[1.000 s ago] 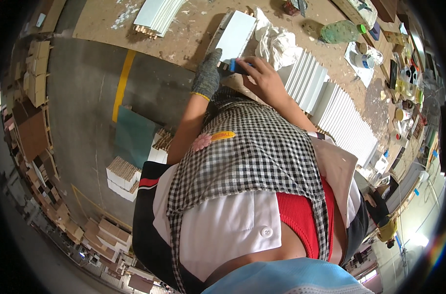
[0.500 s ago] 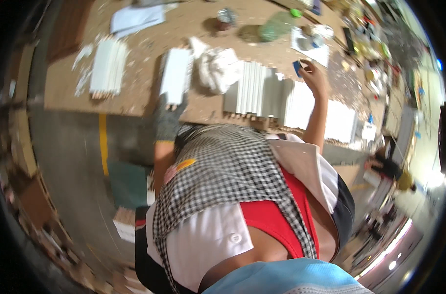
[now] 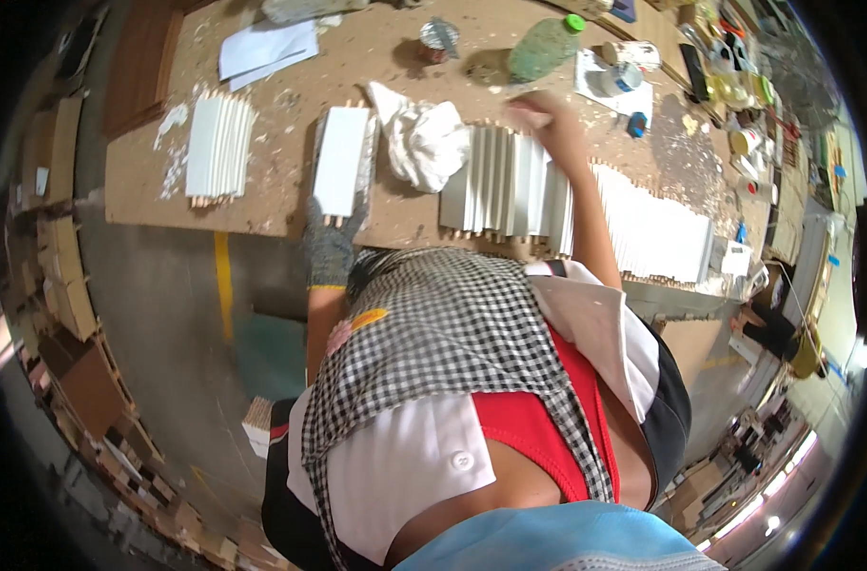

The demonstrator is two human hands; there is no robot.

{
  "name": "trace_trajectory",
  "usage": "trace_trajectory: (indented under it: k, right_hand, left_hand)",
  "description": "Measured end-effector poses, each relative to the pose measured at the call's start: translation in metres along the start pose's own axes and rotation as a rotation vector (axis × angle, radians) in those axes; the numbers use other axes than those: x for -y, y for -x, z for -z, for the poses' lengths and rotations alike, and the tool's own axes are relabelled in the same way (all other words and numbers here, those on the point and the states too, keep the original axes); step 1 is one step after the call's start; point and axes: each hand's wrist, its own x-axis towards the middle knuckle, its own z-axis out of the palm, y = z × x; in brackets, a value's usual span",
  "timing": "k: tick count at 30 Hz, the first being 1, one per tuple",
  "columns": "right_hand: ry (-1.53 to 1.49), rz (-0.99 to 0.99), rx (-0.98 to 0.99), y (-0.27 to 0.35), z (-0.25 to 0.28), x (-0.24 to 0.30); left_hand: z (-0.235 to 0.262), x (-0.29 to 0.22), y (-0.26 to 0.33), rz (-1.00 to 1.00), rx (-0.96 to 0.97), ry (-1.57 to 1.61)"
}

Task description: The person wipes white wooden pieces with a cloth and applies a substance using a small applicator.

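My left hand [image 3: 330,249], in a grey knitted glove, grips the near end of a white slat [image 3: 341,160] with short wooden pegs at its ends. The slat lies lengthwise away from me on the table; part of my fingers is hidden. My bare right hand [image 3: 538,111] is smeared by motion above the far end of a row of white slats [image 3: 502,181], and its fingers cannot be made out. A small blue block [image 3: 637,125] rests on the table to the right. Between my hands sits a crumpled white cloth [image 3: 424,143].
More white slats stand in a bundle [image 3: 216,147] at left and a long row [image 3: 648,224] at right. Farther back are paper sheets [image 3: 267,52], a foil-topped cup [image 3: 438,41], a green bottle [image 3: 545,49] and a small jar [image 3: 624,78]. Another person [image 3: 786,338] is at far right.
My right hand has let go of the blue block, which now lies on the table, and has moved left toward the slats. My left hand stays at the slat's near end.
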Motion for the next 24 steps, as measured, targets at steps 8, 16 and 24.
trace_trajectory:
  k: [8, 16, 24]
  right_hand:
    - [0.360, 0.464, 0.172, -0.035, -0.089, 0.039]
    - [0.498, 0.946, 0.408, 0.013, -0.186, 0.131]
    - [0.695, 0.562, 0.374, -0.039, -0.210, 0.094]
  left_hand:
    - [0.006, -0.004, -0.023, 0.044, -0.033, 0.232]
    - [0.045, 0.036, -0.080, -0.553, 0.307, -0.615]
    - [0.003, 0.018, -0.032, -0.119, 0.063, 0.104]
